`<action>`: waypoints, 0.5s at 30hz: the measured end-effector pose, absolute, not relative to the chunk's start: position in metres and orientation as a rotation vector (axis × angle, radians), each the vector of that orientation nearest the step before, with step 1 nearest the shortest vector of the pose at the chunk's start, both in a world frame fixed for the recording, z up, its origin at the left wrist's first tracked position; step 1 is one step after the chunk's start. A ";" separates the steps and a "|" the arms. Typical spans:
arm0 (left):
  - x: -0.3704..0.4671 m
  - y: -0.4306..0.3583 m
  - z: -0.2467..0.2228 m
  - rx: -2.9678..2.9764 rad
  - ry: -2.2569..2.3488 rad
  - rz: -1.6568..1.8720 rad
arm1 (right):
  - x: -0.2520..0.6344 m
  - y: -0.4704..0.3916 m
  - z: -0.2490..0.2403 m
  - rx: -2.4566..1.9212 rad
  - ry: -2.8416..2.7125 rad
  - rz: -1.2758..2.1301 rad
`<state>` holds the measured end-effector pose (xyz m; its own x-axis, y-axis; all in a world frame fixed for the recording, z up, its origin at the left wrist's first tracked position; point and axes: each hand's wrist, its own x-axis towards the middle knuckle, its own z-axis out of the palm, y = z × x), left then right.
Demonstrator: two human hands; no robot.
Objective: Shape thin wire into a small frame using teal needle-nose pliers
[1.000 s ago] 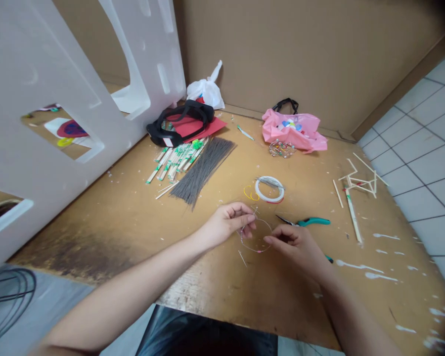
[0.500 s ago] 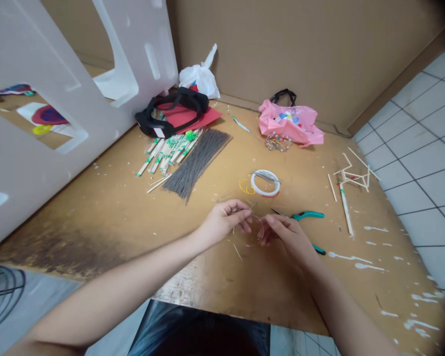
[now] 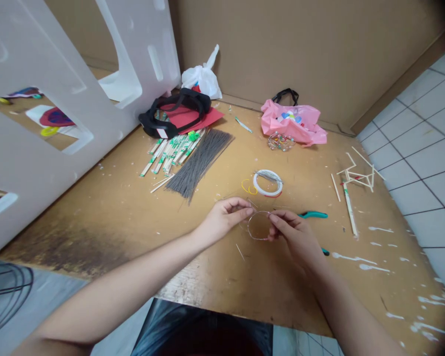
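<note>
A thin wire ring hangs between my two hands above the table. My right hand pinches its right side between thumb and fingers. My left hand is closed at the ring's upper left, thumb against fingertips, with a thin wire end sticking up there; whether it grips the ring itself or only that end is too fine to tell. Green-handled pliers lie behind my right hand, which partly hides them. Below the hands, a short piece of wire rests on the table.
Beyond my hands lie a white ring with wires in it and a yellow wire. A grey wire bundle, wrapped chopsticks and a black headset are left. A pink bag and a stick frame stand right.
The wire ring has turned and now shows as a fuller loop, held on its right side by my right hand. My left hand has barely moved. The view has shifted slightly.
</note>
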<state>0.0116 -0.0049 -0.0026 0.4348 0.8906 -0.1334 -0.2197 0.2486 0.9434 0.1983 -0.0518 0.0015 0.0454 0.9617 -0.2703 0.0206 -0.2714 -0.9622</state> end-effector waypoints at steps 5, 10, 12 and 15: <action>0.009 -0.004 0.002 1.029 0.792 0.866 | 0.202 -0.052 0.001 -1.470 -1.145 1.294; 0.007 -0.004 0.004 1.073 0.733 0.843 | 0.200 -0.054 0.004 -1.497 -1.270 1.202; 0.008 -0.005 0.004 1.119 0.705 0.818 | 0.199 -0.054 0.006 -1.519 -1.315 1.195; 0.009 -0.008 0.004 1.221 0.718 0.856 | 0.198 -0.053 0.009 -1.550 -1.366 1.192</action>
<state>0.0088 -0.0084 0.0042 0.5058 0.8624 -0.0188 -0.1686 0.1202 0.9783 0.1980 -0.0533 0.0087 0.0021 0.9859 -0.1674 0.2998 -0.1603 -0.9404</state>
